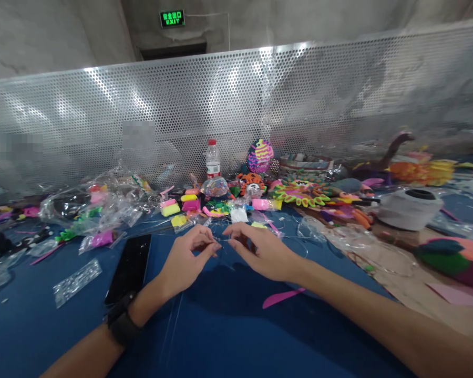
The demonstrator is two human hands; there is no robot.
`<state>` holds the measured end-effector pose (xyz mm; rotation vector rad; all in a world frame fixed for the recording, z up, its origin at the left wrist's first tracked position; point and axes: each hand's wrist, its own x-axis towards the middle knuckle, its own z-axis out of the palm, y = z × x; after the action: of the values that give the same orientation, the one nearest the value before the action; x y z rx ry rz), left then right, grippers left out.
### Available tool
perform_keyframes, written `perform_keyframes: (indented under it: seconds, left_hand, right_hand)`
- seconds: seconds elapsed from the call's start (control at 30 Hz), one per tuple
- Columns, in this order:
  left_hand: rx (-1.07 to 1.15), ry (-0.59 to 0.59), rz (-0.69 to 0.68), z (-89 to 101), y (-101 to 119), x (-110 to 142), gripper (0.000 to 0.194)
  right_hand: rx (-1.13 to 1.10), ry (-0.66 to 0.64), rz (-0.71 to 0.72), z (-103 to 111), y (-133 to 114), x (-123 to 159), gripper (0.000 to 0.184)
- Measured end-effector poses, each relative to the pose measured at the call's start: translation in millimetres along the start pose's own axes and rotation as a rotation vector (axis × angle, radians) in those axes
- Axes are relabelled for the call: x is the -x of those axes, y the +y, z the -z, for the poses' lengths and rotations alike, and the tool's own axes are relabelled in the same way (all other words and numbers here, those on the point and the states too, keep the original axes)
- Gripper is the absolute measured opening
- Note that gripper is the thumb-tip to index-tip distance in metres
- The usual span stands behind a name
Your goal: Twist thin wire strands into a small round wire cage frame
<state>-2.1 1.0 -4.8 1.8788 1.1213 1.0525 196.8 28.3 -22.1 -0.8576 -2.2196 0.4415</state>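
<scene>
Above the middle of the blue table, my left hand (191, 257) has its thumb and fingers closed in a pinch. A very thin, see-through thread (306, 253) curves over the table behind my right forearm, and faint strands of it show near my fingertips. Facing the left one, my right hand (262, 252) is curled, thumb and forefinger close to each other; whatever lies between them is too fine to make out. The two hands are slightly apart. Below my right wrist lies a pink plastic knife (281, 297). Beside my left wrist is a black phone (130, 268).
Colourful clay packs (170, 209), a clay tiger face (252, 186) and a bottle with a red cap (213, 160) stand behind my hands. Clear plastic bags (102, 205) pile up at left. A white roll (410, 209) sits at right. A perforated metal screen (181, 105) closes off the back.
</scene>
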Motion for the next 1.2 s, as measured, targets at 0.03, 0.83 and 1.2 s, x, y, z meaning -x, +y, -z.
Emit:
perform_keyframes:
  seconds: [0.03,0.83,1.2]
  left_hand:
    - [-0.028,0.001,-0.006,0.6,0.3,-0.1,0.013]
    - [-0.229,-0.076,0.003,4.9,1.6,-1.0,0.018]
    - [-0.138,-0.029,0.032,3.3,-5.2,-2.4,0.017]
  right_hand:
    - [-0.018,0.002,-0.013,-0.4,0.5,0.3,0.024]
    - [-0.132,0.020,-0.045,0.0,-1.1,0.3,0.025]
    - [-0.169,0.038,-0.034,-0.9,-0.2,-1.1,0.018]
